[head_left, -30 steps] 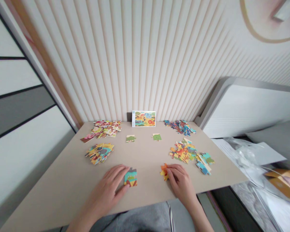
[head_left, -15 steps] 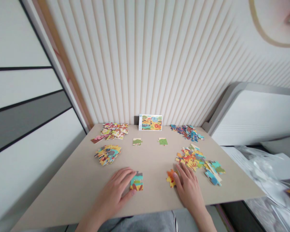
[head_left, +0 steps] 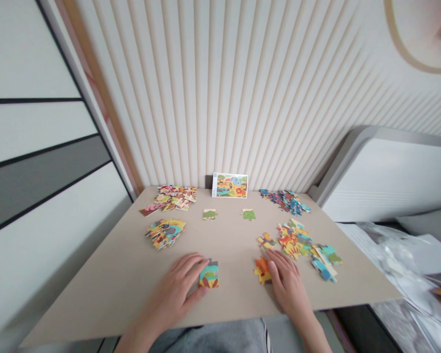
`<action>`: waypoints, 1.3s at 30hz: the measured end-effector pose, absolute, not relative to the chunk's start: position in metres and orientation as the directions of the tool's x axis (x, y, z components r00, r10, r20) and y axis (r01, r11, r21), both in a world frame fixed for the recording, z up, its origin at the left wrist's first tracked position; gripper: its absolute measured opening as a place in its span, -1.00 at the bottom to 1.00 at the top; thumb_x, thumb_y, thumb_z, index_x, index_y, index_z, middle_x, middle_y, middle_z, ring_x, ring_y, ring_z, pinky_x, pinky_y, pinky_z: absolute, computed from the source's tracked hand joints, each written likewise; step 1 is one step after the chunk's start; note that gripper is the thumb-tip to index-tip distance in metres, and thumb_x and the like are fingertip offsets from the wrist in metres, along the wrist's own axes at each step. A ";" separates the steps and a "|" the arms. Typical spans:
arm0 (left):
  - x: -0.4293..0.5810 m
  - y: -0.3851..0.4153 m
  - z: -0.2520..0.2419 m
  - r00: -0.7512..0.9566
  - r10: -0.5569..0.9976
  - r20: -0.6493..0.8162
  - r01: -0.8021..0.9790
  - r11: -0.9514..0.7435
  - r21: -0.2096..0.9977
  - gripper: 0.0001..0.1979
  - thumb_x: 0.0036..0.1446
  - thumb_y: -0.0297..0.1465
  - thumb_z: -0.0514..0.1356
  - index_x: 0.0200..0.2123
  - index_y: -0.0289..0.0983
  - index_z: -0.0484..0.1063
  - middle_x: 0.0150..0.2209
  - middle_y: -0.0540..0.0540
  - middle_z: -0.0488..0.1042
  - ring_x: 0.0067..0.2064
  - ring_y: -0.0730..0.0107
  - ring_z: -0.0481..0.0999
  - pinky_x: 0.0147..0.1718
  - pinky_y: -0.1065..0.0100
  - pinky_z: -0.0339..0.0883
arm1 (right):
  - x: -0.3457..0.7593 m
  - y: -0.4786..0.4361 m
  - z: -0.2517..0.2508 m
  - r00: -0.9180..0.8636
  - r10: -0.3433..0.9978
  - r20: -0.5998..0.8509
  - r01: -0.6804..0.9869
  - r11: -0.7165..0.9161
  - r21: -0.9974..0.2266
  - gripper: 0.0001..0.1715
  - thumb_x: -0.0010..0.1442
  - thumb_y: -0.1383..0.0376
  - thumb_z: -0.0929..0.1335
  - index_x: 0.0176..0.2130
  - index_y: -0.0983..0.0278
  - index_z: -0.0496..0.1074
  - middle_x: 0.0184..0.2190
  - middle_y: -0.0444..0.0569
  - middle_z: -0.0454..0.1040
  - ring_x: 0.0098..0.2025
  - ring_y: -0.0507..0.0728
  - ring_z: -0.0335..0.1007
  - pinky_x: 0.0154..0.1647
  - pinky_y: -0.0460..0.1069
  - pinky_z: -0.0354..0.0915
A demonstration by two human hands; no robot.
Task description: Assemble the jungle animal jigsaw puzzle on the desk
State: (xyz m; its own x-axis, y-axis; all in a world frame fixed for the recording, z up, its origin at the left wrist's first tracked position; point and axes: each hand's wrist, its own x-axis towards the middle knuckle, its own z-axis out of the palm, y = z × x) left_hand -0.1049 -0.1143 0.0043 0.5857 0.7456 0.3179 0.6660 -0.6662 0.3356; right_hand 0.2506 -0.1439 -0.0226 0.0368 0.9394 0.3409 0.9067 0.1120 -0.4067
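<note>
Two hands rest flat on the table (head_left: 106, 274), near its front edge. Your left hand (head_left: 176, 289) lies open, palm down, fingers spread; its fingertips and thumb touch the left side of a teal piece (head_left: 209, 274), pinning it to the surface rather than gripping it. Your right hand (head_left: 288, 282) is also open and flat, its index finger against the right edge of an orange piece (head_left: 261, 270), so nothing is lifted or clasped. The two pieces lie apart, face up, each under the fingers that steady it.

Loose pieces sit sorted by colour, probably so each group is easy to search: a yellow-orange heap (head_left: 297, 240) just beyond your right hand, a blue heap (head_left: 284, 201) farther back on the right, a red-pink heap (head_left: 171, 198) at the back left, and a mixed heap (head_left: 165, 233) in front of it. Two green pieces (head_left: 209, 214) (head_left: 249, 214) lie singly mid-table. A picture card (head_left: 230, 185) leans upright against the ribbed wall (head_left: 242, 98), facing you where it can be read as a guide.
</note>
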 end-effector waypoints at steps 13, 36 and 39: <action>-0.104 -0.114 0.006 0.597 0.744 0.299 0.666 -0.668 0.332 -0.54 0.37 -0.21 0.13 0.29 -0.10 0.32 0.25 -0.13 0.37 0.27 0.12 0.32 0.26 0.07 0.27 | 0.263 -0.121 -0.008 0.037 0.941 0.337 0.849 0.149 -0.508 -0.52 0.45 0.11 0.17 0.08 0.21 0.55 0.15 0.10 0.50 0.20 0.26 0.39 0.24 0.19 0.28; -0.086 -0.098 0.033 0.620 0.752 0.224 0.683 -0.658 0.318 -0.68 0.33 -0.33 0.16 0.13 -0.09 0.42 0.01 -0.11 0.54 0.04 0.12 0.50 0.10 0.07 0.35 | 0.267 -0.022 0.049 -0.352 0.934 0.064 0.837 0.345 -0.424 -0.78 0.15 0.28 0.39 -0.22 0.18 0.64 -0.23 -0.01 0.54 -0.20 0.16 0.48 -0.13 0.00 0.32; -0.067 -0.061 0.037 0.612 0.742 0.274 0.629 -0.667 0.400 -0.64 0.32 -0.33 0.14 0.17 -0.14 0.40 0.04 -0.16 0.53 0.05 0.11 0.51 0.11 0.09 0.34 | 0.247 0.002 0.054 -0.285 0.951 0.117 0.742 0.297 -0.601 -0.70 0.26 0.18 0.33 -0.37 0.25 0.59 -0.41 -0.04 0.50 -0.37 0.11 0.41 -0.28 0.00 0.30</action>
State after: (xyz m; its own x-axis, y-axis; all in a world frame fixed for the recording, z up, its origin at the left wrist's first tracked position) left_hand -0.0668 -0.0611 0.0374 0.6120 0.7418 0.2743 0.6290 -0.6668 0.3998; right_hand 0.2469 0.0022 0.0545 -0.2855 0.9512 0.1169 0.7424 0.2966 -0.6007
